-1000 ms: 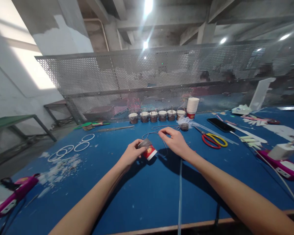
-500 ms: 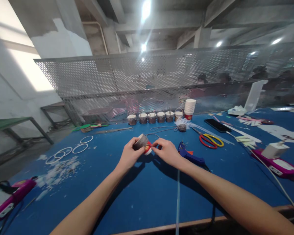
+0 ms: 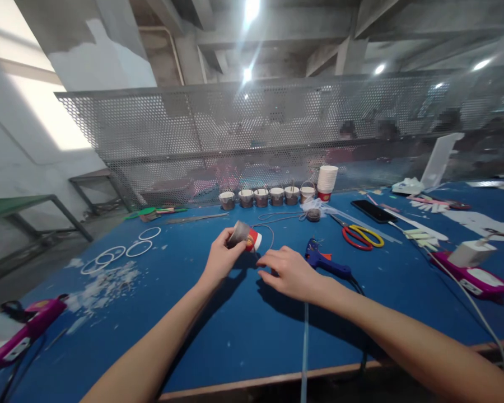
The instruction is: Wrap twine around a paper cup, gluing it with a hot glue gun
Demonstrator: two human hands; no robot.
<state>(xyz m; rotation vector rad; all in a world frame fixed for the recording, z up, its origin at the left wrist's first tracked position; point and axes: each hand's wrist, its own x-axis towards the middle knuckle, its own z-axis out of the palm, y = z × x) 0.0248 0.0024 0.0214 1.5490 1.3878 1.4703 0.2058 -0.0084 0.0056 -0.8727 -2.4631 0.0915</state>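
Tilted on its side in my left hand (image 3: 222,254) is a small paper cup (image 3: 254,240), red and white at the exposed end. Grey cord (image 3: 239,232) is wound round the part nearer my fingers. Just below and right of the cup, my right hand (image 3: 288,271) has its thumb and forefinger bent around a thin strand of the same cord, which runs up to the cup. The fingertips partly hide the strand. Loose cord (image 3: 272,232) arcs over the table behind, and a small cord ball (image 3: 313,214) lies farther back.
Several cord-wrapped cups (image 3: 261,197) stand in a row by the mesh screen, beside a cup stack (image 3: 327,182). To the right lie a blue glue gun (image 3: 325,263), scissors (image 3: 363,237) and a phone (image 3: 373,211). White rings (image 3: 139,248) and scraps (image 3: 105,285) lie left.
My right hand has moved down and slightly right, away from the cup's side. More of the cup's red band shows. My left hand still holds the cup.
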